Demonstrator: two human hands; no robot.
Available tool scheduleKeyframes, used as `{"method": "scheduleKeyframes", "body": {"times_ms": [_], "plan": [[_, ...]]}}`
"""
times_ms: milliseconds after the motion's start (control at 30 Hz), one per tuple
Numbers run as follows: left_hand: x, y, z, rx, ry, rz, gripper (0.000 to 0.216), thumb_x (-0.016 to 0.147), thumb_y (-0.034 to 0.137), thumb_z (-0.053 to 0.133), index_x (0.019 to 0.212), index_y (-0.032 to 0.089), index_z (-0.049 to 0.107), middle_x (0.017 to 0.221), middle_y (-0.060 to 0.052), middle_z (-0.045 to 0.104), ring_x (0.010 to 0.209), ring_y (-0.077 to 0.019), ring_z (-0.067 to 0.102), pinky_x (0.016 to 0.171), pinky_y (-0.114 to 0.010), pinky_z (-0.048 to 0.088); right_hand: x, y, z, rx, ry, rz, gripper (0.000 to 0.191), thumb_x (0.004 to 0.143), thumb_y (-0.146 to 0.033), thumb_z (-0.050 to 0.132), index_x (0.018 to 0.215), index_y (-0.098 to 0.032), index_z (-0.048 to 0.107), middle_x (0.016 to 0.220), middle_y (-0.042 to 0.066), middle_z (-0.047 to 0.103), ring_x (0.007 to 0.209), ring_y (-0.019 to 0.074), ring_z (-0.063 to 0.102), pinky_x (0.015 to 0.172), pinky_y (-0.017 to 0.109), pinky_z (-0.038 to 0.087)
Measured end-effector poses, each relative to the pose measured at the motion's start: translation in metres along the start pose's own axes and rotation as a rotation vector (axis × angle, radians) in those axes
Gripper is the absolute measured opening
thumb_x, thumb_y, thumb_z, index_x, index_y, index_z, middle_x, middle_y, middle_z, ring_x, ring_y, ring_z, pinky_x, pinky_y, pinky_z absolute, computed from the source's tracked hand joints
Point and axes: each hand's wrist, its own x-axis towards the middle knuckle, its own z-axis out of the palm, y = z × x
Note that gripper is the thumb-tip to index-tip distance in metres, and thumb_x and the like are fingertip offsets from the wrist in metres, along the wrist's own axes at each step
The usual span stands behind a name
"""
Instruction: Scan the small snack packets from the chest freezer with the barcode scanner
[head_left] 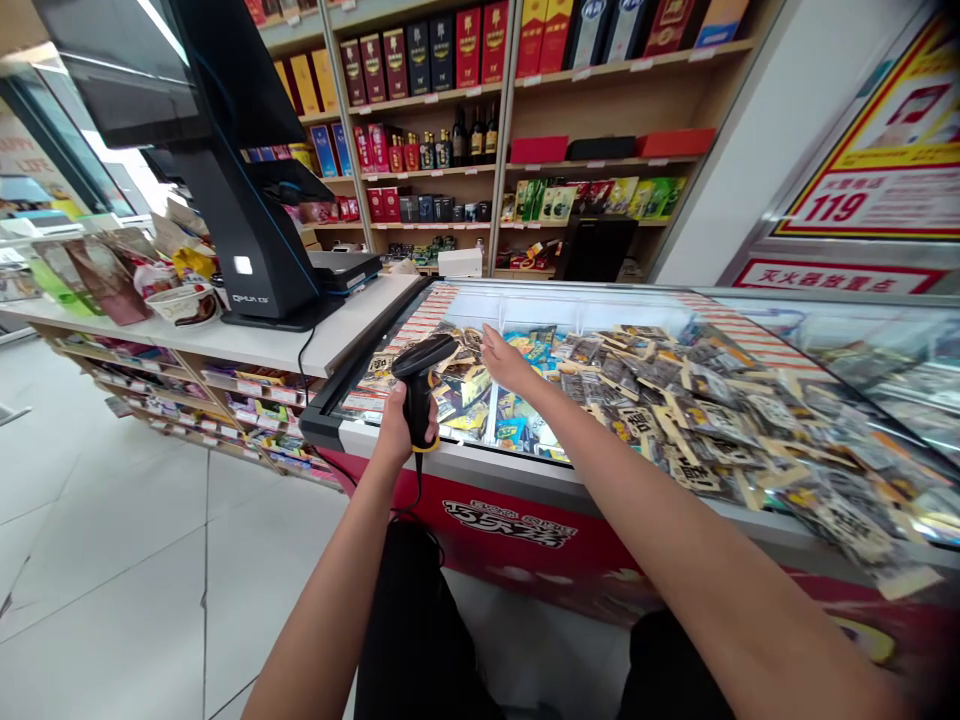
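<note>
My left hand (401,425) is wrapped round the handle of a black barcode scanner (424,358) with yellow trim. The scanner is over the near left corner of a chest freezer (487,455), and its cable hangs down in front. My right hand (504,360) reaches out above the freezer top, fingers stretched and nothing visible in them. Many small snack packets (697,400) lie in a heap on the glass to the right of it. Blue and yellow packages (517,425) show below my right hand.
A counter (337,335) on the left carries a point-of-sale terminal (244,210), a paper tub (184,305) and several bags. Shelves (431,100) with boxes and bottles stand behind. A red and yellow sign (885,160) hangs on the right wall.
</note>
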Motion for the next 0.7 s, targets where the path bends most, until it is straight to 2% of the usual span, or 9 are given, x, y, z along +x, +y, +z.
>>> {"method": "scheduleKeyframes", "body": {"times_ms": [100,167,233,333,467,533,567,633,700], "plan": [[0.000,-0.001,-0.001,0.004,-0.011,-0.001,0.064,0.084,0.082,0.061,0.081,0.018,0.059,0.054,0.002,0.056,0.032,-0.0093,0.044,0.036,-0.024,0.036,-0.011,0.015,-0.032,-0.229,0.042,0.026,0.068,0.106,-0.037,0.042,0.169,-0.011,0.036,0.162,0.023,0.053,0.147,0.0370,0.052,0.120,0.050,0.044],[0.000,-0.002,-0.002,0.001,-0.023,-0.005,0.063,0.084,0.081,0.060,0.081,0.018,0.058,0.054,0.003,0.056,0.031,-0.0087,0.043,0.037,-0.024,0.036,-0.016,0.029,-0.056,-0.465,0.084,0.182,0.062,0.103,-0.043,0.053,0.158,-0.014,0.053,0.154,0.026,0.058,0.144,0.0457,0.051,0.117,0.060,0.042],[0.000,-0.002,-0.001,0.000,-0.031,-0.010,0.062,0.084,0.081,0.062,0.082,0.018,0.057,0.055,0.003,0.056,0.031,-0.0086,0.043,0.037,-0.024,0.035,-0.020,0.045,-0.077,-0.620,0.121,0.369,0.059,0.101,-0.051,0.056,0.149,-0.017,0.063,0.152,0.029,0.055,0.146,0.0519,0.045,0.113,0.068,0.041],[0.000,-0.002,-0.001,0.002,-0.031,-0.022,0.062,0.084,0.080,0.062,0.088,0.018,0.059,0.055,0.004,0.057,0.031,-0.0094,0.044,0.037,-0.024,0.035,-0.023,0.068,-0.092,-0.646,0.165,0.482,0.060,0.101,-0.059,0.054,0.144,-0.020,0.067,0.156,0.029,0.049,0.145,0.0522,0.043,0.109,0.068,0.043],[0.001,-0.001,-0.002,0.008,-0.040,-0.039,0.064,0.083,0.082,0.062,0.087,0.018,0.058,0.054,0.004,0.056,0.031,-0.0092,0.044,0.037,-0.024,0.035,-0.019,0.084,-0.092,-0.544,0.239,0.416,0.053,0.092,-0.054,0.071,0.130,-0.018,0.075,0.142,0.027,0.058,0.135,0.0474,0.050,0.109,0.059,0.046],[0.001,-0.001,-0.002,0.022,-0.043,-0.043,0.064,0.082,0.082,0.062,0.086,0.019,0.057,0.055,0.004,0.057,0.031,-0.0091,0.044,0.037,-0.024,0.034,-0.016,0.085,-0.090,-0.462,0.280,0.381,0.056,0.081,-0.046,0.085,0.127,-0.015,0.074,0.131,0.026,0.062,0.132,0.0455,0.051,0.109,0.055,0.047],[0.001,-0.001,-0.002,0.029,-0.044,-0.044,0.064,0.082,0.082,0.062,0.087,0.019,0.057,0.055,0.004,0.057,0.031,-0.0093,0.044,0.037,-0.024,0.034,-0.014,0.085,-0.090,-0.426,0.302,0.379,0.065,0.075,-0.040,0.090,0.130,-0.013,0.071,0.129,0.026,0.063,0.132,0.0451,0.052,0.108,0.053,0.047],[0.001,0.000,-0.001,0.046,-0.038,-0.040,0.063,0.083,0.081,0.062,0.089,0.019,0.057,0.056,0.003,0.058,0.032,-0.0096,0.045,0.037,-0.024,0.034,-0.011,0.085,-0.089,-0.370,0.347,0.385,0.088,0.068,-0.029,0.094,0.145,-0.006,0.059,0.128,0.030,0.062,0.132,0.0448,0.053,0.107,0.052,0.046],[0.000,0.000,-0.001,0.058,-0.026,-0.033,0.063,0.084,0.081,0.061,0.087,0.019,0.057,0.056,0.003,0.058,0.033,-0.0095,0.045,0.037,-0.024,0.034,-0.010,0.085,-0.090,-0.321,0.375,0.380,0.106,0.068,-0.019,0.092,0.159,0.001,0.040,0.127,0.033,0.064,0.130,0.0448,0.056,0.108,0.054,0.045]]}}
